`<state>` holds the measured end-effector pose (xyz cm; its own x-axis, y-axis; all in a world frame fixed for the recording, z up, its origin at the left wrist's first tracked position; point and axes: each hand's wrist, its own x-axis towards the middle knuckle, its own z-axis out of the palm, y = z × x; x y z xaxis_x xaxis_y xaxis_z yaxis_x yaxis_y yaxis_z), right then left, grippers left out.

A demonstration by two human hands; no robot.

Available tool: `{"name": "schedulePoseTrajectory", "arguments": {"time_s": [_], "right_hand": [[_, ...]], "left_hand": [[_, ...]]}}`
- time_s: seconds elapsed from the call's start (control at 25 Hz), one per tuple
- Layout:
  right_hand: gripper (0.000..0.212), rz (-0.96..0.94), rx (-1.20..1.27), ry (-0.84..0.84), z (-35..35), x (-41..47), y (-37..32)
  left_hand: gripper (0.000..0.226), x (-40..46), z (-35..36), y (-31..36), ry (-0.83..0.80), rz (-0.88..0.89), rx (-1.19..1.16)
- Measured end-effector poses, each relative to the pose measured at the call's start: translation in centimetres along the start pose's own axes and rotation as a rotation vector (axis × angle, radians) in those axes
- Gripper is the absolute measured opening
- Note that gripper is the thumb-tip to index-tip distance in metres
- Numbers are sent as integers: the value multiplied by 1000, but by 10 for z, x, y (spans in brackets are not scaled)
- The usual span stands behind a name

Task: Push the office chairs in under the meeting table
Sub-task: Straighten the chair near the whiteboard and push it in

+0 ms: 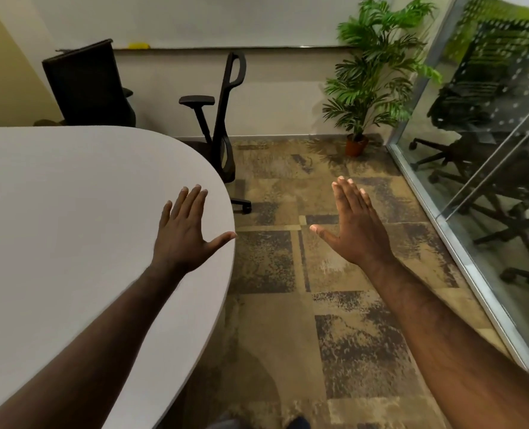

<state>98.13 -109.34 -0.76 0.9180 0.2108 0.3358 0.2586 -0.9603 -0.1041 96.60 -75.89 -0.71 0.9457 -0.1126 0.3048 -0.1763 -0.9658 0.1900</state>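
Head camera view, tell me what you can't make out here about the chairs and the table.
- Near chair, head view: its seat and most of its base are hidden behind the table; one caster shows.
- Far chair: only the backrest shows; the table covers the rest.
- Table: cut off by the left edge; legs unseen.
- Chairs behind the glass wall: dim, muddled by reflections.
- Left hand: whether it touches the tabletop is unclear.

we see a patchy brown and grey carpet (334,274) filling the lower right of the frame, a white wall (272,97) across the top, a potted palm (371,75) at upper right, and a glass partition (486,187) down the right edge.
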Motion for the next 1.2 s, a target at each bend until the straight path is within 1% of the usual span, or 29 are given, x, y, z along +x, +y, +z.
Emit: {"name": "schedulePoseTrajectory", "arguments": {"time_s": [0.2,0.44,0.72,1.08,1.2], "right_hand": [[91,-33,38,-29,36,69,35],[92,-73,58,-71,79,174,64],[92,-99,98,-41,106,296,93],[87,-191,182,-49,169,472,171],[89,-220,242,-88,188,535,204]], "left_hand": [[104,73,31,5,-20,-37,-4],[103,177,78,-18,-28,-62,-29],[106,294,108,-35,-51,-72,-40],[104,452,153,-34,34,-175,-7],[102,505,168,-27,71,-255,2]]}}
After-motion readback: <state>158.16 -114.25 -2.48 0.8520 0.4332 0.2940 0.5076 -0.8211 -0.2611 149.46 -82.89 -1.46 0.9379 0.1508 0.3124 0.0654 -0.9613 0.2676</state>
